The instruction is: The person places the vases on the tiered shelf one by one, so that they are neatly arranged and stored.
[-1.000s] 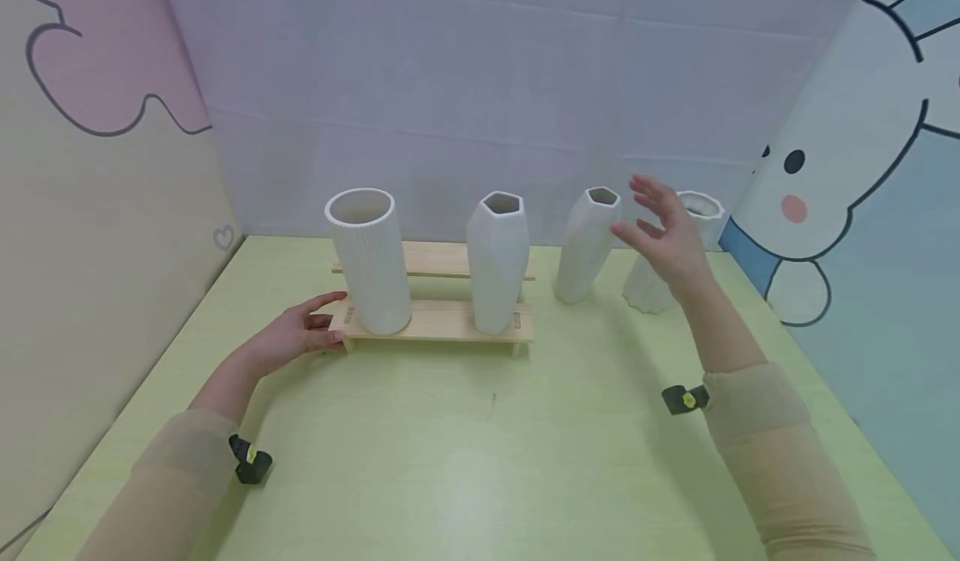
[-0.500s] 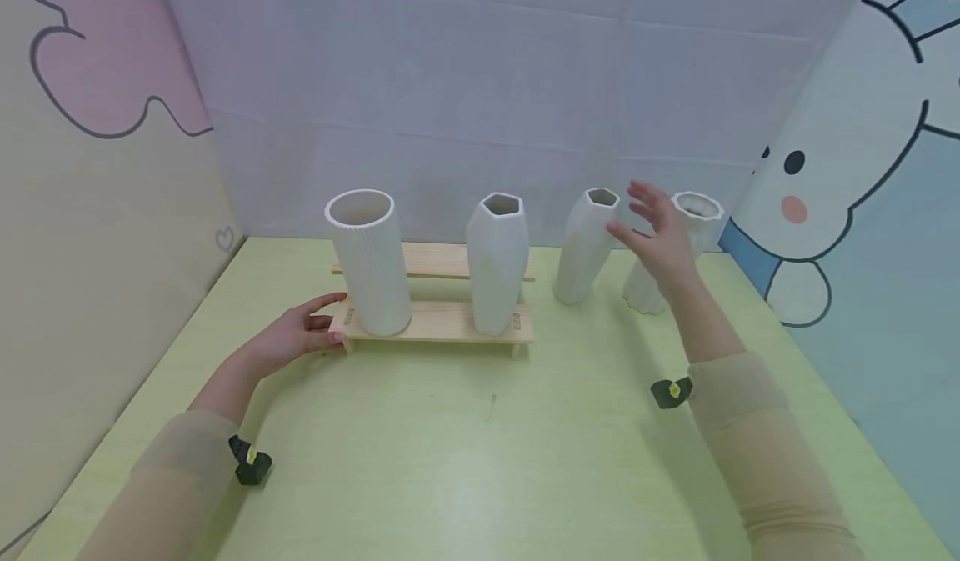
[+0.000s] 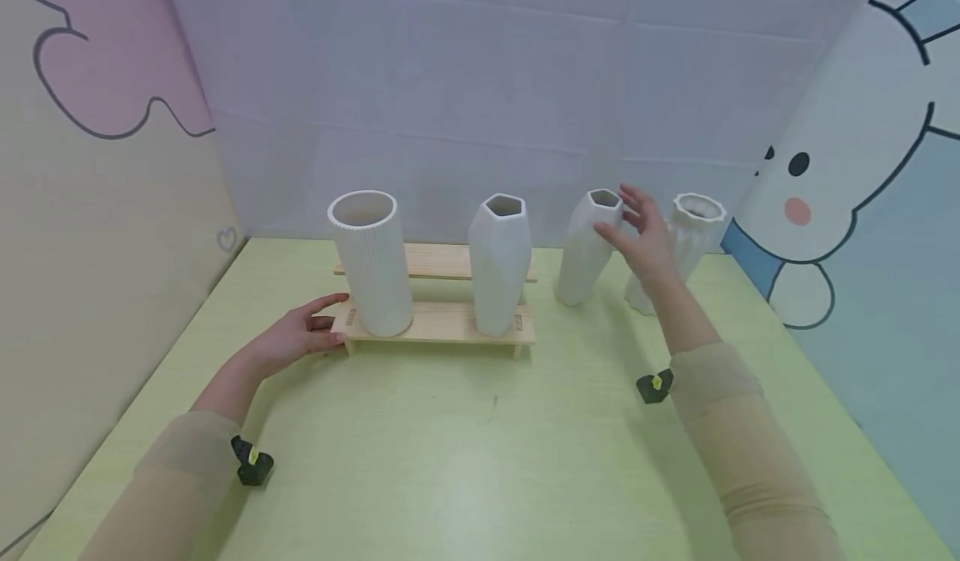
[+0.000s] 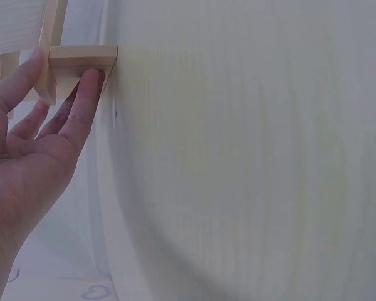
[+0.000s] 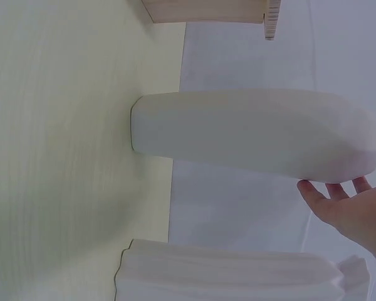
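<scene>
My left hand [image 3: 288, 343] holds the left end of a two-step wooden stand [image 3: 442, 323], with its thumb and fingers on either side of the board's end in the left wrist view. A ribbed cylindrical white vase [image 3: 372, 269] and a faceted white vase [image 3: 498, 269] stand upright on the lower step. Off the stand's right side, a second faceted vase [image 3: 581, 257] stands on the table. My right hand [image 3: 648, 244] is at its upper part, fingertips meeting its right side in the right wrist view and thumb in front, the fingers loosely bent.
A fluted white vase [image 3: 690, 232] with a wavy rim stands on the table right of the right hand, partly hidden by it. The pale table [image 3: 450, 453] meets a white cloth wall [image 3: 502, 86] behind and printed walls at both sides.
My right hand has moved left and slightly down, from in front of the fluted vase to the second faceted vase. The left hand, the stand and the vases have stayed in place.
</scene>
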`<move>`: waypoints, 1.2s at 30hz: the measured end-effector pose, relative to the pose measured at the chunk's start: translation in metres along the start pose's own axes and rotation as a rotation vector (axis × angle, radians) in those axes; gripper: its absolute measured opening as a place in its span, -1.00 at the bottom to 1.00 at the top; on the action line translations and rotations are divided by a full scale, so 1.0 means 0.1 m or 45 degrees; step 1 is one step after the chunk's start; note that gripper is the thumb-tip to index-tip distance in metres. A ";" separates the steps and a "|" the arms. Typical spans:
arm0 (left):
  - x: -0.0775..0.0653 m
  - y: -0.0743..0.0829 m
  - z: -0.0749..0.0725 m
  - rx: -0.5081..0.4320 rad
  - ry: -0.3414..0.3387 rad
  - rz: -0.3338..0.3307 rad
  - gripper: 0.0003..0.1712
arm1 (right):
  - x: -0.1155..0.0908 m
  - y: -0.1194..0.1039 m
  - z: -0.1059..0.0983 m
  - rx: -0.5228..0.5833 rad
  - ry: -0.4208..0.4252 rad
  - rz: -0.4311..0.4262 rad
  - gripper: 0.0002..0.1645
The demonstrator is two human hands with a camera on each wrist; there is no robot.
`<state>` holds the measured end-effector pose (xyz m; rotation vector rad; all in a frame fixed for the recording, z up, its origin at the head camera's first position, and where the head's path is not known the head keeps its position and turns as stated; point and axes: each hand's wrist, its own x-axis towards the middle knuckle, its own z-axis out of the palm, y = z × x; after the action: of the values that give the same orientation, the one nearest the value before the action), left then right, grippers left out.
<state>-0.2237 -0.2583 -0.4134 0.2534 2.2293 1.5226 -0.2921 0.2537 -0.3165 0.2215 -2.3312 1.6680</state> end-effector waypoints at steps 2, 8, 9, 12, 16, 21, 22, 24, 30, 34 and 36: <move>0.00 -0.01 0.00 -0.007 -0.003 0.006 -0.07 | 0.01 0.01 0.01 0.001 -0.006 0.021 -0.07; 0.01 -0.02 0.00 -0.044 0.000 0.006 -0.06 | 0.06 0.04 0.03 -0.057 -0.012 0.079 -0.05; 0.01 -0.02 0.00 -0.047 0.001 0.001 -0.06 | 0.07 0.04 0.04 -0.065 -0.013 0.082 -0.04; 0.01 -0.02 0.00 -0.052 -0.001 -0.003 -0.05 | 0.09 0.06 0.04 -0.088 -0.015 0.087 -0.04; 0.01 0.00 0.00 -0.047 -0.001 0.000 -0.06 | 0.12 0.07 0.05 -0.104 -0.022 0.090 -0.04; 0.00 0.00 0.01 -0.032 -0.003 0.000 -0.06 | 0.17 0.08 0.03 -0.101 -0.048 0.106 -0.06; 0.00 -0.01 0.00 -0.031 -0.003 0.000 -0.06 | 0.18 0.09 0.02 -0.102 -0.057 0.107 -0.06; 0.01 -0.01 0.00 -0.032 -0.005 0.001 -0.06 | 0.19 0.09 0.01 -0.103 -0.077 0.111 -0.06; 0.01 -0.02 0.00 -0.063 -0.008 0.006 -0.06 | 0.22 0.07 -0.02 -0.124 -0.139 0.116 -0.08; 0.00 -0.02 0.00 -0.053 -0.005 0.005 -0.07 | 0.24 0.05 -0.05 -0.136 -0.180 0.134 -0.07; 0.00 -0.01 0.01 -0.043 0.000 0.002 -0.07 | 0.25 0.05 -0.07 -0.145 -0.199 0.137 -0.06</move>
<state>-0.2232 -0.2579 -0.4145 0.2453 2.2014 1.5599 -0.3161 0.2626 -0.3115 0.2146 -2.5876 1.6116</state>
